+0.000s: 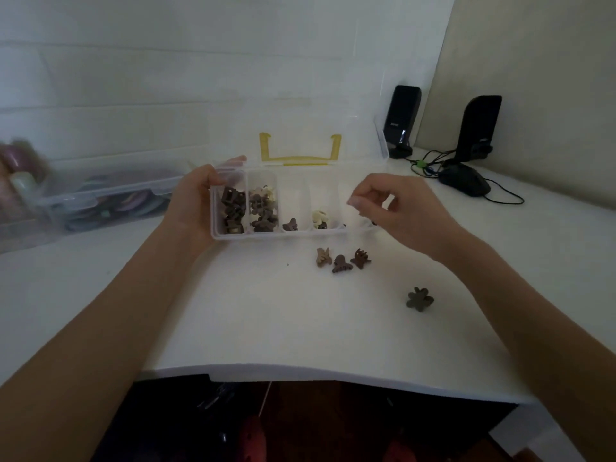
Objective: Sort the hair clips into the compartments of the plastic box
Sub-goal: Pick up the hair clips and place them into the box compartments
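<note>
Four clips lie loose on the desk [266, 311] in front of the box [296, 233]: a tan one [323, 257], two brown ones [341, 264] [360, 258] close beside it, and an olive flower clip [419, 299] well apart to the right. The box shows five compartments; the two on the left are heaped with dark clips, the third holds one brown clip [290, 225], the fourth a cream one [320, 219]. The left hand [196, 201] grips the box's left end, thumb curled over the rim. The right hand [400, 208] hovers over the right end, fingers loosely curled with thumb and forefinger nearly meeting; I cannot tell whether they pinch anything. Two black speakers [401, 121] [478, 128] carry small labels too blurred to read.
</note>
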